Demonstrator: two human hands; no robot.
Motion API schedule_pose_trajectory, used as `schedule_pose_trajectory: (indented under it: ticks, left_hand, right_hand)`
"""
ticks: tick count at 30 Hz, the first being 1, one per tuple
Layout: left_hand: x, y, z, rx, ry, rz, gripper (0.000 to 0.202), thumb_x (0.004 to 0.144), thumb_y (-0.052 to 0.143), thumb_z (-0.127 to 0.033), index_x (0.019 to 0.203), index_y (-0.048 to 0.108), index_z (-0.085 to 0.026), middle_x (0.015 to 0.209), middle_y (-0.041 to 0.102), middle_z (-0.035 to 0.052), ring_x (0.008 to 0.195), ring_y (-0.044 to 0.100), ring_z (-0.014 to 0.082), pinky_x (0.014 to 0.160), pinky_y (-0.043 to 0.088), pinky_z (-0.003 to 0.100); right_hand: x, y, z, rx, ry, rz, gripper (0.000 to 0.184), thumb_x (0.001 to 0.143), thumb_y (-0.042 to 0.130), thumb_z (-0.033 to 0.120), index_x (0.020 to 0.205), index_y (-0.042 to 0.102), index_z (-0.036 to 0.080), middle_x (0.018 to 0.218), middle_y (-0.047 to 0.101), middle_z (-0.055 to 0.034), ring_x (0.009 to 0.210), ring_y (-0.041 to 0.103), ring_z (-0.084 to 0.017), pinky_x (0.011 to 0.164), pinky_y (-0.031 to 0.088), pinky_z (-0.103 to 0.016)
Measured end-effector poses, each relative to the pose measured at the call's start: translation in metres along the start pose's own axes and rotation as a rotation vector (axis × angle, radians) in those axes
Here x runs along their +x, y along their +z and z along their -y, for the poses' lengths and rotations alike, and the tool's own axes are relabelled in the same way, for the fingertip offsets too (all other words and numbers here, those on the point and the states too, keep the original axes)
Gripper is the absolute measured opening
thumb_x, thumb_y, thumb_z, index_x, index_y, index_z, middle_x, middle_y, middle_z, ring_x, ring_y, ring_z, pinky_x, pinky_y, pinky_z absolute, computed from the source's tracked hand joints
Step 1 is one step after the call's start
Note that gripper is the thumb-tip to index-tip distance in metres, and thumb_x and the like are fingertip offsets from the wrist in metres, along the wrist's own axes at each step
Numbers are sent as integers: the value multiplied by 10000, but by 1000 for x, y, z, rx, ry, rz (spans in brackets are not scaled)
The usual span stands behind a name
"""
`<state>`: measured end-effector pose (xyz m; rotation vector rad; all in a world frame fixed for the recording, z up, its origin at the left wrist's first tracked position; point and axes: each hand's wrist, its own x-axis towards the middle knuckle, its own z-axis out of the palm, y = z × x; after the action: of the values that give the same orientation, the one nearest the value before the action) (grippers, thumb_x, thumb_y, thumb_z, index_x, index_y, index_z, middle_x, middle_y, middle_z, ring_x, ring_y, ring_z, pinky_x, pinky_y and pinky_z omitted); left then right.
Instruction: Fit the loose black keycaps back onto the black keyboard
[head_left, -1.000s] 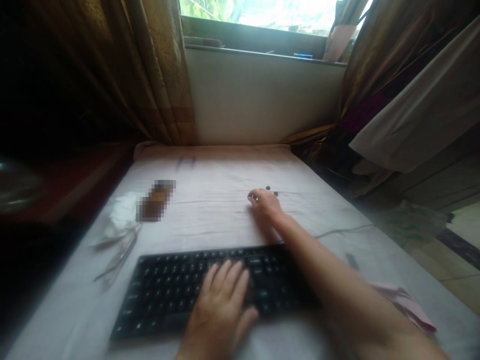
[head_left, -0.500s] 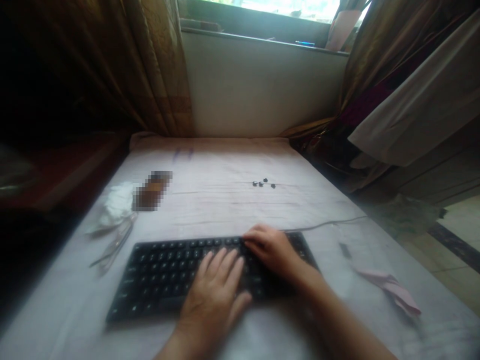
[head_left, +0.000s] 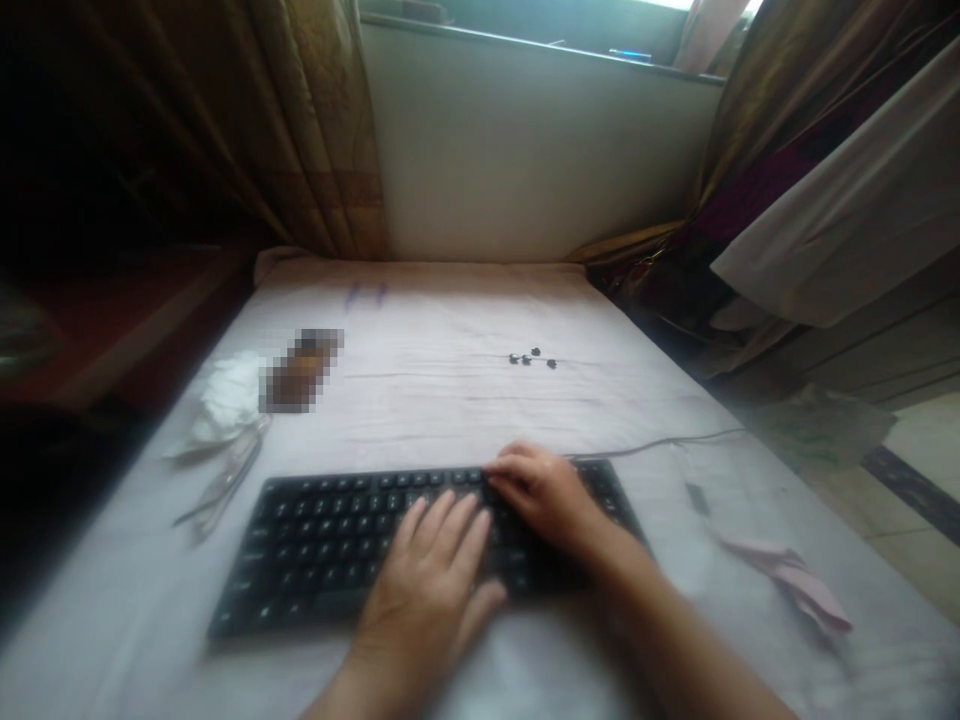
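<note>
A black keyboard (head_left: 322,540) lies flat on the cloth-covered table, its keys facing up. My left hand (head_left: 431,560) rests palm down over its middle keys, the fingers stretched out and slightly spread. Beside it, my right hand (head_left: 544,490) bends over the keyboard's back rows. Its fingers are drawn together at the top row of keys, and whatever is between the fingertips is hidden. Beyond the hands, several small dark pieces (head_left: 527,359) lie grouped on the cloth; they are too small to make out.
A cable (head_left: 660,443) runs right from the keyboard's back. At the left lie a crumpled white cloth (head_left: 229,395), a thin tool (head_left: 225,485) and a pixelated brown item (head_left: 300,375). A pink cloth strip (head_left: 795,575) lies at the right. Curtains (head_left: 322,130) hang behind.
The view has tilted slightly downward, so the window sill sits higher in the picture. Both hands keep nearly the same places on the keyboard.
</note>
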<state>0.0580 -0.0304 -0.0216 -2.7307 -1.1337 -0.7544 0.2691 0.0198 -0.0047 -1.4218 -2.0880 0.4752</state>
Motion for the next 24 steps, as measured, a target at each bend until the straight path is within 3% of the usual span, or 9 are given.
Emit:
schedule_pose_trajectory:
  ticks: [6, 14, 24]
  left_hand:
    - [0, 1, -1, -17, -10, 4, 454, 929, 519, -444, 1297, 590, -188, 1350, 608, 76, 1258, 524, 267, 1108, 336, 454]
    - [0, -1, -1, -17, -2, 10, 451, 934, 516, -439, 1296, 589, -180, 1352, 606, 85, 1257, 529, 277, 1098, 352, 459]
    - [1, -1, -1, -12, -11, 6, 455, 927, 527, -445, 1296, 588, -186, 1345, 613, 73, 1248, 533, 263, 1102, 351, 454]
  right_hand:
    - [0, 4, 2, 0, -10, -41, 169, 855, 611, 162, 924, 751, 226, 867, 698, -44, 789, 670, -168, 726, 544, -274]
    - [1, 1, 4, 82, 116, -26, 163, 837, 650, 164, 875, 784, 248, 777, 732, -15, 713, 691, -151, 688, 539, -248]
    - [4, -1, 13, -47, 174, 31, 168, 843, 646, 155, 858, 795, 231, 790, 743, -31, 721, 699, -159, 692, 534, -245]
